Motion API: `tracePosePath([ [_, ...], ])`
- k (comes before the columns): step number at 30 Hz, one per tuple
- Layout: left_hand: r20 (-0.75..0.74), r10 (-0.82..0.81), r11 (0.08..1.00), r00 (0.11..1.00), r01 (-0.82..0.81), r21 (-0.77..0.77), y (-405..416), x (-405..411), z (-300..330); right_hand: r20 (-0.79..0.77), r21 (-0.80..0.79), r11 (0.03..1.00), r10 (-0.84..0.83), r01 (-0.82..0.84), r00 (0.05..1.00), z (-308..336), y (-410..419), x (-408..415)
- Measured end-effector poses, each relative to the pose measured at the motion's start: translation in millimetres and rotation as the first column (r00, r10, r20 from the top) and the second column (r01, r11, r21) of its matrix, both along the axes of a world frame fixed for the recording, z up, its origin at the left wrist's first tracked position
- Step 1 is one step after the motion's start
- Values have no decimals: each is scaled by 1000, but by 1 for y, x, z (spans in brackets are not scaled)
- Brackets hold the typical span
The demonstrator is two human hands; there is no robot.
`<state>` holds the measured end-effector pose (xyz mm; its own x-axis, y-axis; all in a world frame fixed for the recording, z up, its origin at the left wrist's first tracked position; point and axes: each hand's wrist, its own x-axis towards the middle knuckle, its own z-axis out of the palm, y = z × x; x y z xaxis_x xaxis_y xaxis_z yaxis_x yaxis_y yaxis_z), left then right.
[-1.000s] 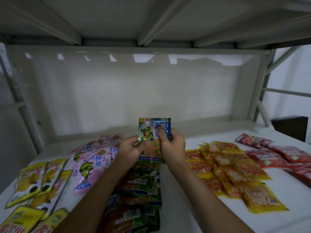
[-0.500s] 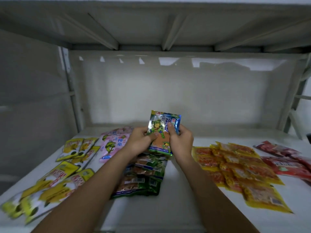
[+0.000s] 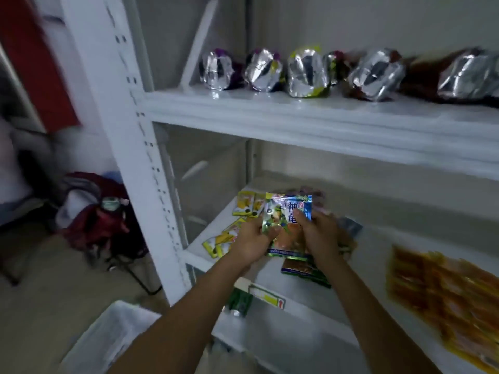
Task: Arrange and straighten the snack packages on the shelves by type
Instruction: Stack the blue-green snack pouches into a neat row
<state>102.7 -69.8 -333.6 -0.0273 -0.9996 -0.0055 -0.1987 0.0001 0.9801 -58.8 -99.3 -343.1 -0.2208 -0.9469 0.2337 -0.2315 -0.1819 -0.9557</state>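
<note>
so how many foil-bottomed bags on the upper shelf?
6 visible, in a row along the upper shelf: far left, second, third, a small one behind, fifth, rightmost. More may sit beyond the right edge.

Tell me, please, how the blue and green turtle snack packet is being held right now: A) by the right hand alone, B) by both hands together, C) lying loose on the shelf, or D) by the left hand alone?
B: the left hand and the right hand each grip a side of the turtle packet, held up above the shelf.
</note>
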Motion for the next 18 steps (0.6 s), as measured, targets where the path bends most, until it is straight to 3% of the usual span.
tracePosePath([
  [4,-67,204,971,977,-193,144,57,61,42,33,157,978,133,-137,991,44,37,74],
  [10,-162,497,853,852,-445,273,144,134,93,5,269,919,299,-289,954,100,95,176],
  [18,-172,643,752,746,-573,327,229,227,122,52,432,779,482,-455,874,135,159,274],
])
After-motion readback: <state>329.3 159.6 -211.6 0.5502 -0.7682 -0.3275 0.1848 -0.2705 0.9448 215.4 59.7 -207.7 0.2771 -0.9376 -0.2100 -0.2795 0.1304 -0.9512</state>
